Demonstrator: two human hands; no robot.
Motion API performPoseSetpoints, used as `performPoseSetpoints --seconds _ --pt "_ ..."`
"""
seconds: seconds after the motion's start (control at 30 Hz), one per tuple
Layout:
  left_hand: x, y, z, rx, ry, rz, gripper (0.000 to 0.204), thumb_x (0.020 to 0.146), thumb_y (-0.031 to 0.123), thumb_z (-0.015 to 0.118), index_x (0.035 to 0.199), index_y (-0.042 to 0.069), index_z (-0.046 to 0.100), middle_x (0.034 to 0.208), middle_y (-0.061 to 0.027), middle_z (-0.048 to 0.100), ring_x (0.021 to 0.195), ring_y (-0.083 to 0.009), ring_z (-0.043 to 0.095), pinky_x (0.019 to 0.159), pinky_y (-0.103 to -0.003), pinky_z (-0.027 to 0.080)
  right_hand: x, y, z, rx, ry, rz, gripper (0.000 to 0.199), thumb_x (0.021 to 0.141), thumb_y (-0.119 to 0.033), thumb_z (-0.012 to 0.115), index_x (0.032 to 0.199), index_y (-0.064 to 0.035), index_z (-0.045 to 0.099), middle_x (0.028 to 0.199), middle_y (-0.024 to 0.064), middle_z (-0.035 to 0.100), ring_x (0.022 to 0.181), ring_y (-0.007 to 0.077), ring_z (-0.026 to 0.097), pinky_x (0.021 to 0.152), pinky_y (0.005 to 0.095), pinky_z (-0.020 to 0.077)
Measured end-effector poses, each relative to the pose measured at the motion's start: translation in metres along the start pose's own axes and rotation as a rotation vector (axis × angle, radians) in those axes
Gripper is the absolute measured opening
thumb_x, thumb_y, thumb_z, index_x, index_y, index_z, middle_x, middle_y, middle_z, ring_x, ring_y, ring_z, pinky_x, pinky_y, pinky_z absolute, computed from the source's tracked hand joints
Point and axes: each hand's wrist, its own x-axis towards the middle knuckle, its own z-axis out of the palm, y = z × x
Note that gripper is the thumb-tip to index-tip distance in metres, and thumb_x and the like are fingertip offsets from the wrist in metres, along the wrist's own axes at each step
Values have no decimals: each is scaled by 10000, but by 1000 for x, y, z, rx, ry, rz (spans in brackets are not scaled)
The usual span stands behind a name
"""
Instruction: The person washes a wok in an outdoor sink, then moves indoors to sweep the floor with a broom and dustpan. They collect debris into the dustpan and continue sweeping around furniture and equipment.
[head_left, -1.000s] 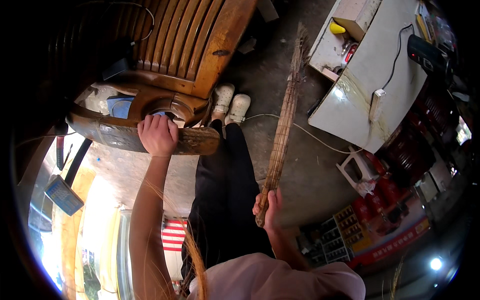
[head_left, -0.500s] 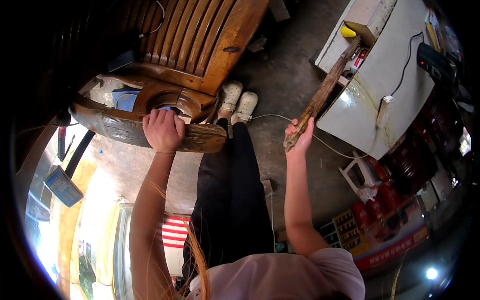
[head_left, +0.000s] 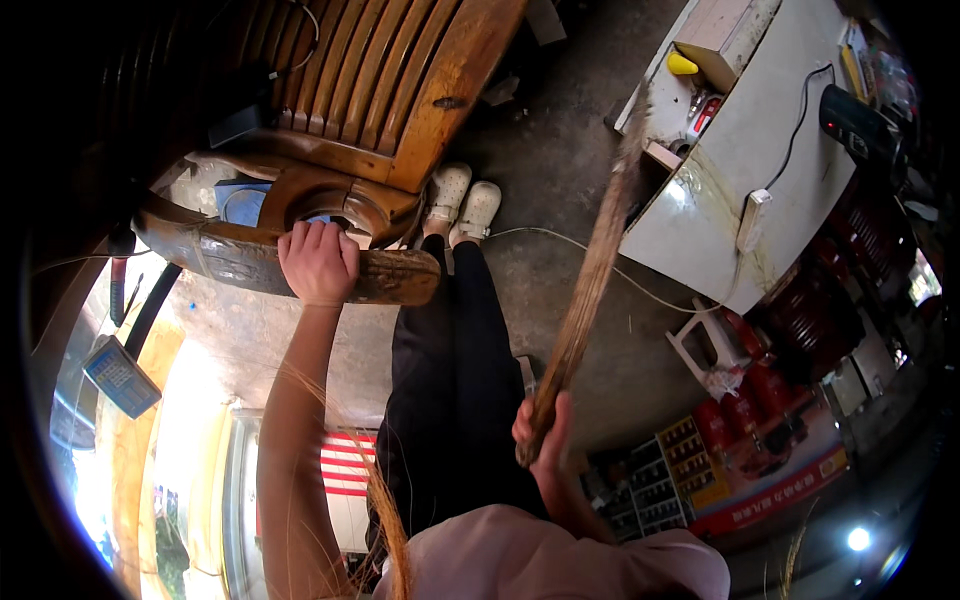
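Note:
My left hand is wrapped over the worn armrest of a wooden bench, near its rounded end. In my right hand is a long, rough wooden stick, gripped close to its lower end. The stick slants up and away to the right, and its far end is blurred in front of the pale table. My fingers partly hide the gripped end.
The slatted bench stands at the upper left. At the right is a pale table with a black device and a cable. A white stool and red containers stand lower right. A blue keypad device is at the left.
My right hand has drawn the stick down toward my body, with the elbow bending, and the stick now stands steeper. My left hand stays on the armrest; the whole view has shifted slightly.

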Motion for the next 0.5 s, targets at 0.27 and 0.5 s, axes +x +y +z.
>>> performPoseSetpoints --seconds 0.27,0.5 --pt "5 0 3 -25 23 17 95 742 166 521 693 87 541 707 -58 517 746 -255 507 701 -371 385 191 -83 26 262 118 -321 307 923 -427 443 890 -122 446 624 44 487 458 126 433 435 254 370" --pt "0 -2 -2 -1 -4 6 88 732 167 535 688 91 546 684 -47 508 728 -247 506 686 -370 387 77 -1 6 108 -57 140 395 917 -480 356 787 -127 475 483 21 444 349 119 375 325 234 291"
